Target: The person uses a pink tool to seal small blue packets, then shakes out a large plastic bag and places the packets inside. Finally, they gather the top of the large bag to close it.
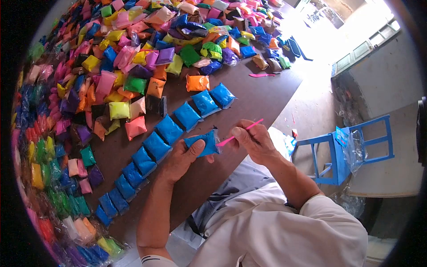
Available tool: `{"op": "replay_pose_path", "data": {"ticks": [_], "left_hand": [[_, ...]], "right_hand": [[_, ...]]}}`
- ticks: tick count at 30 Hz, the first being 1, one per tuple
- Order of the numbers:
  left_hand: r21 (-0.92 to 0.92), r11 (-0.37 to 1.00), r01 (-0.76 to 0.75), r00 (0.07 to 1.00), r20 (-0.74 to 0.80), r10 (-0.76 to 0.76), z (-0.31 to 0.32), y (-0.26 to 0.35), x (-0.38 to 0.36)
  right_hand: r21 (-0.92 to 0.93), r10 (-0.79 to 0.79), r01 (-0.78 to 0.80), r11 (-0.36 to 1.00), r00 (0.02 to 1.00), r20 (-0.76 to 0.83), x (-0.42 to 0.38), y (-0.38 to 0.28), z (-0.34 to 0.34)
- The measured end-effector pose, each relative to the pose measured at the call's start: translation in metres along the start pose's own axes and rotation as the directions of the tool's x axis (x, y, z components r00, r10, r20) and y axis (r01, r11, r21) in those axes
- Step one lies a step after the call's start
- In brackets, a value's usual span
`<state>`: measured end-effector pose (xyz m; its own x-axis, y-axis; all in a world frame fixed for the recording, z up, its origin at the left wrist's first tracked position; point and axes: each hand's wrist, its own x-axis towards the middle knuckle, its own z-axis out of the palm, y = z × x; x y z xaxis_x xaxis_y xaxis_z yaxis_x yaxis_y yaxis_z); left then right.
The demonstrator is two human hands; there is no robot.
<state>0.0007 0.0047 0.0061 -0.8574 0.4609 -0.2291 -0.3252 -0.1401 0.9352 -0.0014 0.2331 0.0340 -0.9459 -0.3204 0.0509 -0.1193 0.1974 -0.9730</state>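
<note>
My left hand (179,161) is closed on a small blue packet (202,143), thumb on top, its clear sealed end turned toward my right hand. My right hand (255,141) pinches a thin pink plastic stick (226,141), probably a modelling tool. The stick's broader end is at the clear edge of the packet; whether it touches is hard to tell. Beyond my left hand, several similar blue packets (157,146) lie in a slanting row on the brown table (262,95). An orange packet (197,83) rests just behind the row's far end.
A large heap of many-coloured packets (133,58) covers the table's far and left sides. Another pink stick (261,75) lies near the far right edge. On the floor to the right stands a blue stool (336,155) with clear plastic wrapping (354,151) on it.
</note>
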Motion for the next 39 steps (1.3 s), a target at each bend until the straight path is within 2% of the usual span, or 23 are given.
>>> {"op": "replay_pose_path", "data": {"ticks": [2,5,8,11,14,17,20,23,26,29,32,35,39], "left_hand": [[-0.005,1.0,-0.016,1.0,-0.002,0.016,0.001,0.002,0.0],[0.007,1.0,-0.029,0.999,0.033,0.029,-0.002,-0.004,0.002],[-0.005,0.999,-0.033,0.997,0.071,0.033,-0.004,-0.005,0.003],[0.04,0.999,-0.026,0.999,0.045,0.024,-0.002,0.003,0.0],[0.047,0.999,0.027,0.999,0.029,-0.028,-0.004,0.003,0.0],[0.034,0.999,0.037,0.999,0.036,-0.039,-0.005,-0.001,0.0],[-0.025,0.999,-0.021,0.998,0.058,0.022,-0.001,-0.002,0.001],[0.023,0.999,-0.022,0.999,0.041,0.021,-0.001,0.002,0.001],[0.085,0.996,-0.014,0.999,0.037,0.011,-0.002,0.006,0.0],[0.062,0.998,0.011,1.0,0.011,-0.011,0.001,0.01,-0.002],[0.035,0.999,-0.018,0.999,0.046,0.016,-0.003,0.002,0.0],[0.012,1.0,-0.018,0.999,0.046,0.018,-0.003,-0.002,0.001],[-0.007,1.0,-0.014,1.0,0.022,0.015,-0.002,-0.002,0.001]], "right_hand": [[0.022,-0.001,0.001,1.0,0.999,-0.04,0.0,-0.001,0.002],[-0.042,-0.032,0.03,0.999,0.999,-0.036,0.0,-0.004,0.0],[-0.148,0.02,-0.012,0.989,0.999,0.051,-0.004,-0.003,-0.005],[-0.167,-0.003,0.015,0.986,0.998,0.07,-0.003,-0.01,-0.003],[-0.127,-0.059,0.057,0.99,0.998,-0.01,-0.002,-0.006,0.001],[-0.116,-0.055,0.056,0.992,0.998,0.012,-0.002,-0.001,-0.001],[-0.206,0.013,0.01,0.979,0.994,0.11,-0.003,-0.006,-0.006],[-0.147,-0.036,0.039,0.988,0.999,0.022,-0.002,-0.002,-0.001],[-0.127,-0.126,0.131,0.983,0.991,0.049,0.001,-0.004,-0.002],[-0.202,-0.11,0.139,0.969,0.983,0.149,-0.001,-0.003,-0.006],[-0.141,-0.069,0.079,0.987,0.995,0.072,-0.002,-0.003,-0.003],[-0.173,-0.035,0.058,0.983,0.991,0.129,0.0,-0.005,-0.007],[-0.154,-0.083,0.108,0.982,0.984,0.158,0.0,-0.004,-0.006]]}}
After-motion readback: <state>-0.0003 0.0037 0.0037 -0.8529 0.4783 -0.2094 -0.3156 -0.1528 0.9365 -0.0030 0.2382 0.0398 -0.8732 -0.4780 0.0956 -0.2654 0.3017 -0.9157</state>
